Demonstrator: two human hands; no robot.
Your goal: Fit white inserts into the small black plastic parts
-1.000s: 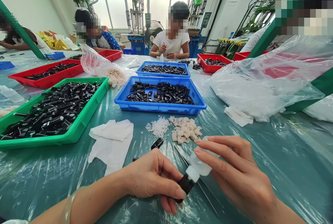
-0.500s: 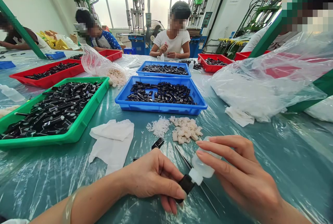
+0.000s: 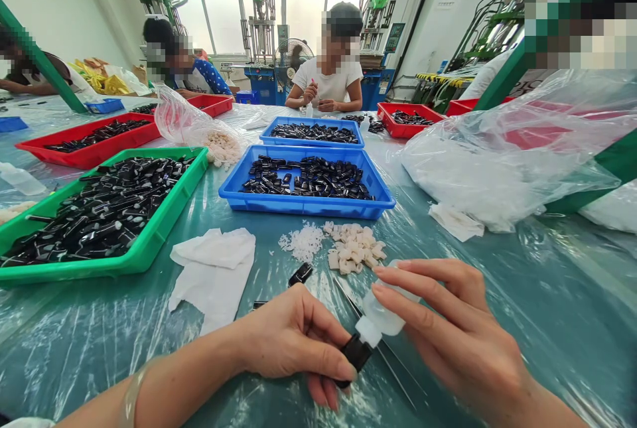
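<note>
Between thumb and fingers, my left hand pinches a small black part. My right hand is closed round a translucent white squeeze bottle, tilted so that its white cap meets the upper end of the black part. Metal tweezers lie on the table beneath the bottle. Just beyond my hands are a loose black part, a heap of small white bits and a pile of cream-coloured pieces. A folded white cloth lies left of them.
A green tray of black parts stands at the left. Two blue trays, the nearer one and the one behind, also hold black parts. A clear plastic bag lies at the right. Several people sit around the table.
The bottle in my right hand has shifted slightly up and to the left against the black part. My left hand has barely moved.
</note>
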